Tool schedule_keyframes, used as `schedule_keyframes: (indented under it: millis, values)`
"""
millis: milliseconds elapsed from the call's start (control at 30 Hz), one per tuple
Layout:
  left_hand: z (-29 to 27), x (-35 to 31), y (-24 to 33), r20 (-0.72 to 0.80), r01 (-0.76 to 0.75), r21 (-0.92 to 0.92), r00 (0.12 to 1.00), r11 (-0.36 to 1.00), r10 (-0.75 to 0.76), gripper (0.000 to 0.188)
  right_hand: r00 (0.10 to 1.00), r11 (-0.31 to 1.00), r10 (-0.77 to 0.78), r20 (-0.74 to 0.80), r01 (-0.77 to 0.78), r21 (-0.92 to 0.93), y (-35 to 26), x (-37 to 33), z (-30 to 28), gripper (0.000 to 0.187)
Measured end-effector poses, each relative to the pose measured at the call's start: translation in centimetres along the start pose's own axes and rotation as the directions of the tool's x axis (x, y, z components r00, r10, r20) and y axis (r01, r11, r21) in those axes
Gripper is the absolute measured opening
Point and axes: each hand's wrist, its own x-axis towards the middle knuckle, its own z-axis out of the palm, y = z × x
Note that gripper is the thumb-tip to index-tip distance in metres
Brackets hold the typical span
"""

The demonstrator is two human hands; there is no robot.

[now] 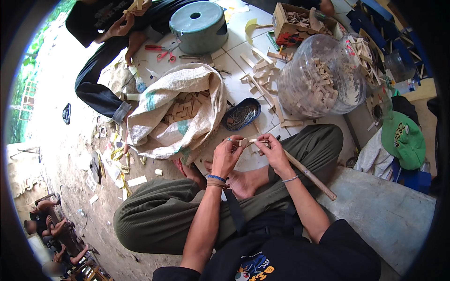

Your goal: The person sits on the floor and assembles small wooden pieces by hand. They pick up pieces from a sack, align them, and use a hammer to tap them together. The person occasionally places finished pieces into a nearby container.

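A small wooden piece sits between the two hands, above the crossed legs. The left hand has its thumb and fingertips closed on it. The right hand pinches a thin pale piece that meets it; whether the two are joined, I cannot tell. A wooden handle slants from beneath the right fingers toward the lower right, its upper end hidden by that hand. Nearer the body, below the fingers, is a bare foot.

Just beyond the fingertips lies a dark blue oval tray of thin metal pins. To the left of the fingers and beyond them, an open woven sack holds many wooden pieces. Ahead and to the right, wood strips lie scattered on the tiles beside a large clear jar partly filled with wooden bits. Farther ahead of the fingers are red-handled scissors and a grey-green stool. Well off to the right lies a green cap.
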Motion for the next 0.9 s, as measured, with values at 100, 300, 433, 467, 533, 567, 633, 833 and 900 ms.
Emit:
schedule_keyframes:
  millis: [100,300,433,467,533,567,633,833,900]
  values:
    - [-0.1,0.0,0.3,0.032,-0.001,-0.007,0.999,1.000,0.001,0.031,0.999,0.998,-0.046,0.029,0.047,-0.039,-0.2,-0.2,0.2,0.020]
    - [-0.1,0.1,0.5,0.030,-0.048,0.071,0.999,0.996,0.046,0.034,0.998,0.999,-0.040,0.043,0.040,0.013,-0.6,0.1,0.4,0.027]
    - [0.2,0.2,0.2,0.012,-0.080,0.113,0.997,0.990,0.079,0.035,0.999,1.000,-0.003,0.052,0.002,0.004,-0.7,0.2,0.4,0.027]
    - [0.3,0.3,0.1,0.015,-0.077,0.109,0.997,0.991,0.076,0.035,0.999,1.000,0.018,0.038,-0.017,-0.022,-0.7,0.3,0.4,0.028]
    - [0.4,0.3,-0.1,0.016,-0.063,0.060,0.998,0.996,0.062,0.034,0.998,1.000,-0.006,0.059,0.006,0.007,-0.7,0.3,0.5,0.032]
    - [0.4,0.3,-0.1,0.020,-0.046,0.026,0.999,0.999,0.045,0.033,0.998,1.000,-0.020,0.067,0.018,0.021,-0.7,0.3,0.6,0.034]
    - [0.6,0.3,-0.2,0.031,-0.023,0.030,0.999,0.999,0.022,0.033,0.998,1.000,-0.002,0.070,0.001,0.005,-0.8,0.4,0.7,0.036]
    - [0.7,0.3,-0.1,0.030,-0.051,0.049,0.998,0.997,0.049,0.038,0.999,0.997,0.024,0.041,-0.021,-0.073,-1.1,0.6,0.9,0.038]
    - [0.7,0.3,-0.1,0.030,-0.064,0.053,0.998,0.997,0.062,0.037,0.999,0.996,0.024,0.049,-0.020,-0.087,-1.2,0.6,0.9,0.040]
